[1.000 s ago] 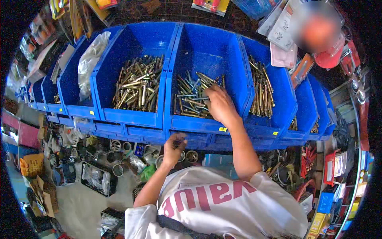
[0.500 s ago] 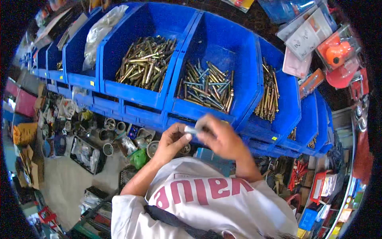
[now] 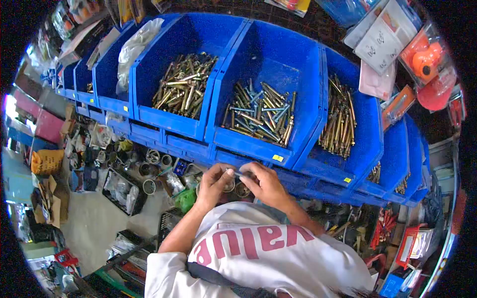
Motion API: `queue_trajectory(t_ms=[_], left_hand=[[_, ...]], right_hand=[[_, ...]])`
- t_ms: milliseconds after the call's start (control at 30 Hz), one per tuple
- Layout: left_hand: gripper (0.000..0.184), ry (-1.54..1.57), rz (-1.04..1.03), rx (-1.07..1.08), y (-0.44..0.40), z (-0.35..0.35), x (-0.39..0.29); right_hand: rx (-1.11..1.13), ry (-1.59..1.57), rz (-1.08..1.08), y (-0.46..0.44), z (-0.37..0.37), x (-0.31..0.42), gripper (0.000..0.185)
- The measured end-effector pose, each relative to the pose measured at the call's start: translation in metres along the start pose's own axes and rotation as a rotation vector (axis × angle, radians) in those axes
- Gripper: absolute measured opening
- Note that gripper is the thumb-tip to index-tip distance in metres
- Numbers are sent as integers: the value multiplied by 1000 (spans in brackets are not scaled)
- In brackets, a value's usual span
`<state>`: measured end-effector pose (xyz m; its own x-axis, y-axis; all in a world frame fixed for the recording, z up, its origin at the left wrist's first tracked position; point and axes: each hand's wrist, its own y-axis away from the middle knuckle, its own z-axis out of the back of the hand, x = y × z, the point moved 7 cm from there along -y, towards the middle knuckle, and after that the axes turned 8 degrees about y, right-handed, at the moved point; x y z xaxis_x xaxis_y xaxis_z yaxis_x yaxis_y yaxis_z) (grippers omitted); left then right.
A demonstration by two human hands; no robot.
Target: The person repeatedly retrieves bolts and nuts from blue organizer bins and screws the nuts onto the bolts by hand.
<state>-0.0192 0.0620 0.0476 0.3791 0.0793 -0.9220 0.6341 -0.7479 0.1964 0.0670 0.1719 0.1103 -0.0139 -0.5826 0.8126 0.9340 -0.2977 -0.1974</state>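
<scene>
My left hand [image 3: 213,185] is closed in a pinch in front of my chest, with a small grey metal bolt-like piece [image 3: 237,174] at its fingertips. The fingers of my right hand [image 3: 268,185] are closed on the other end of the same piece. Most of it is hidden by the fingers, so its exact kind cannot be made out. Just beyond my hands stands a blue bin [image 3: 243,140] holding loose brass-coloured and silver anchor bolts [image 3: 263,111]. Both hands are below its front lip, apart from the bin.
More blue bins stand in a row on both sides, one with gold-coloured bolts [image 3: 186,84], another with long bolts [image 3: 339,119]. A clear plastic bag [image 3: 133,54] hangs over a left bin. Packaged goods [image 3: 380,44] hang at upper right. A black crate [image 3: 121,191] is on the floor.
My right hand has lowered slightly and steadied beside my left. The piece between them showed pale silver and now looks thinner and darker. The view has shifted slightly.
</scene>
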Motion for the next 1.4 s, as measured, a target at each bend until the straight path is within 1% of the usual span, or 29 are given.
queue_trajectory(t_ms=[33, 100, 133, 167, 200, 267, 300, 333, 400, 467, 500, 567, 600, 633, 700, 733, 833, 900, 933, 967, 1000, 1067, 1100, 1133, 1233, 1300, 1333, 1367, 1400], left_hand=[[20, -61, -32, -32, -7, 2, 1], [20, 133, 63, -125, -28, 14, 38], [20, 56, 49, -175, -41, 23, 53], [20, 107, 116, -204, -53, 29, 70], [19, 160, 183, -232, -64, 31, 83], [15, 328, 160, -232, -85, 30, 94], [14, 410, 158, -204, -95, 30, 101], [17, 392, 183, -259, -95, 27, 95], [17, 425, 176, -246, -97, 24, 92], [18, 457, 172, -235, -94, 23, 92], [17, 404, 186, -217, -91, 23, 95], [13, 248, 206, -219, -81, 26, 95], [13, 196, 194, -151, -78, 25, 92], [14, 146, 180, -85, -75, 24, 91], [14, 219, 110, -31, -68, 22, 87], [14, 162, 132, -7, -61, 16, 77], [14, 100, 154, 0, -50, 9, 65], [15, 119, 99, 56, -47, 4, 55], [15, 118, 97, 58, -45, 2, 48], [16, 71, 90, 90, -41, -1, 39], [17, 23, 84, 120, -37, -6, 27], [17, 18, 66, 142, -27, -10, 2], [17, 16, 49, 163, -22, -12, -11], [21, -2, 1, 172, -17, -15, -26], [30, 87, 0, 114, -7, -16, -58], [31, 165, -21, 121, -4, -15, -72], [34, 164, -36, 119, -3, -16, -76], [34, 159, -27, 118, -3, -13, -74], [34, 3, -29, 153, -4, -11, -70]], right_hand=[[-44, 82, -5, 1, 0, -3, 19], [-90, 161, -11, 3, 0, -4, 20], [-119, 224, 31, 2, 3, 0, 19], [-146, 290, 74, 2, 6, 5, 18], [-149, 293, 77, -1, 11, 12, 18], [-50, 199, 107, -8, 23, 40, 14], [-71, 188, 108, -14, 32, 52, 11], [-136, 222, 147, -21, 43, 63, 11], [-282, 289, 216, -39, 62, 78, 10], [-338, 424, 166, -66, 73, 68, 9], [-327, 526, 80, -79, 75, 56, 10], [-291, 792, 2, -95, 70, 22, 13], [-183, 820, -49, -101, 67, 11, 16], [-185, 824, -47, -103, 67, 10, 16], [-5, 775, -227, -107, 60, -7, 19], [-83, 778, -185, -105, 62, -2, 22], [-10, 728, -225, -107, 64, -12, 23], [-14, 681, -206, -108, 63, -16, 23], [-66, 584, -151, -107, 64, -12, 21], [-118, 487, -97, -106, 66, -8, 19], [-122, 486, -97, -104, 66, -5, 19], [-251, 406, -25, -97, 74, 18, 16], [-261, 351, 3, -88, 79, 35, 15], [-247, 316, 37, -81, 80, 47, 15], [-189, 298, 132, -57, 80, 68, 15], [-168, 292, 150, -43, 75, 72, 15], [-116, 299, 81, -38, 72, 65, 15], [-117, 292, 74, -34, 70, 62, 15], [-117, 268, 101, -31, 67, 59, 15]])
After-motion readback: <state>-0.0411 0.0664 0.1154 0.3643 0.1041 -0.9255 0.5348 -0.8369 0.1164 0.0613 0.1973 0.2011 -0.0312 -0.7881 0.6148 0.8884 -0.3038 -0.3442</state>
